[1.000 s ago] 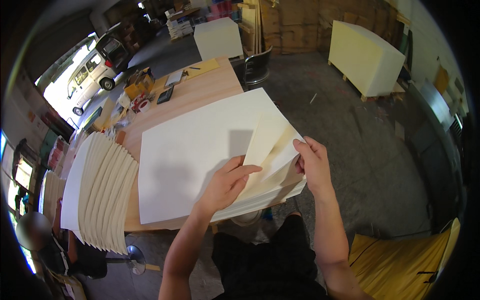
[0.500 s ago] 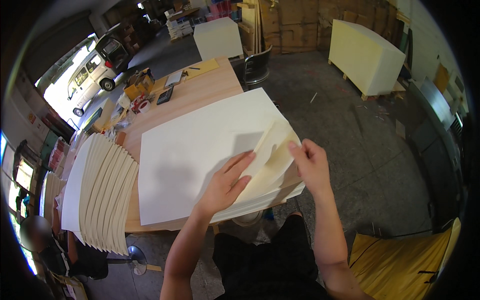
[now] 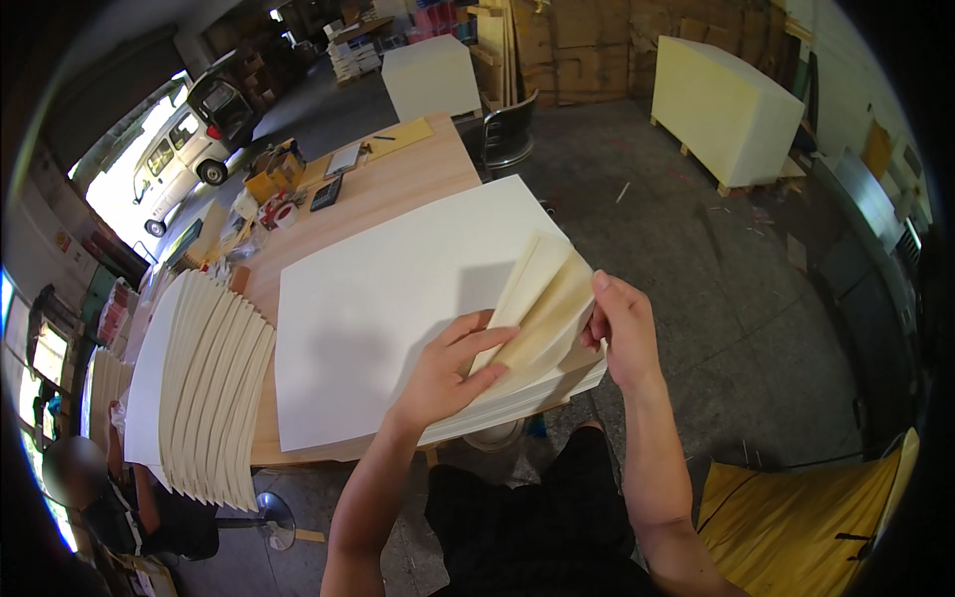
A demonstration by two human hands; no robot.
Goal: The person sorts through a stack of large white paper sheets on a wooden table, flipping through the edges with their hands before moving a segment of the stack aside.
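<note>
A large stack of white paper sheets [image 3: 388, 289] lies on the wooden table in front of me. Its near right corner is lifted and curled back, showing cream undersides [image 3: 542, 298]. My right hand [image 3: 627, 323] pinches the raised edge of the sheets between thumb and bent fingers. My left hand [image 3: 453, 368] rests on the stack, its fingers spread and touching the curled-over fold. Below the curl, the layered edges of more sheets show at the table's near side.
To the left, fanned piles of paper [image 3: 204, 388] overhang the table [image 3: 398, 179]. A calculator [image 3: 326, 193], tape roll [image 3: 286, 215] and yellow box [image 3: 276, 169] sit farther back. Another person [image 3: 149, 507] is at lower left. A chair [image 3: 509, 129] and wrapped pallet stack [image 3: 726, 119] stand beyond.
The curled sheets have folded farther over to the left and bunched into a tighter roll. My right hand has shifted slightly, and my left fingers now lie over the fold.
</note>
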